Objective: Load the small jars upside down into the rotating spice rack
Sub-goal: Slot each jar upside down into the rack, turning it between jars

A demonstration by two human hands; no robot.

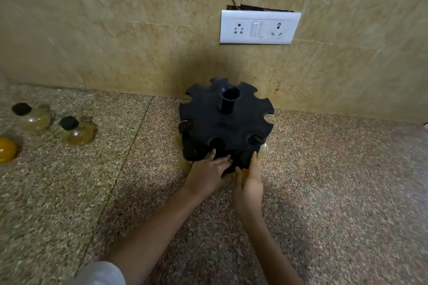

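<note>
Presently both hands work at the near lower edge of the black spice rack [225,122], which stands on the speckled counter [335,180] close to the wall. The left hand [209,174] and right hand [250,179] close from either side around an orange-filled jar [240,172], largely hidden between them; the fingers are curled narrow, in contact with it. Its cap appears to point up into the rack, long axis roughly vertical, though this cannot be confirmed. Three more jars [78,131] wait well apart at left. Judgement: glass, smooth, breakable, moderately light; grasp the round belly, not the cap.
</note>
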